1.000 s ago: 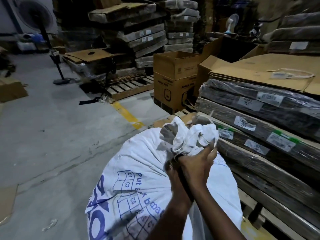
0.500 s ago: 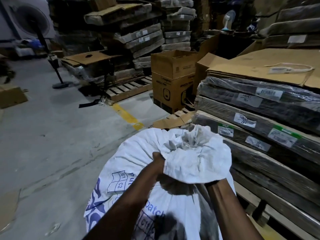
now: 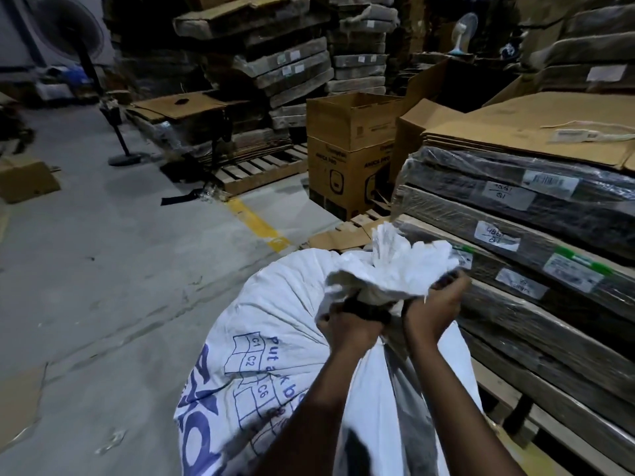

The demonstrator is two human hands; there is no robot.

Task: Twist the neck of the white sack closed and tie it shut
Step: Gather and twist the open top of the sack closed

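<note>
A full white woven sack [image 3: 275, 324] with blue print stands on the concrete floor in front of me. Its neck [image 3: 391, 273] is gathered into a crumpled bunch that flares out above my hands. My left hand [image 3: 347, 329] is closed around the neck from the left, just under the bunch. My right hand [image 3: 433, 310] grips the neck from the right, fingers curled up into the cloth. A dark band [image 3: 369, 309] shows around the neck between my two hands; what it is I cannot tell.
Wrapped stacks of flat cardboard [image 3: 536, 207] on a pallet stand close on the right, touching the sack's side. Open cardboard boxes [image 3: 347, 146] are straight ahead. A yellow floor line [image 3: 254, 221], a wooden pallet [image 3: 261, 170] and a standing fan [image 3: 86, 53] lie to the left on concrete floor.
My hands shifted around the neck: from stacked together, to spread under the folded-over cloth, to side by side gripping it. The bunched top now flares upward above them.
</note>
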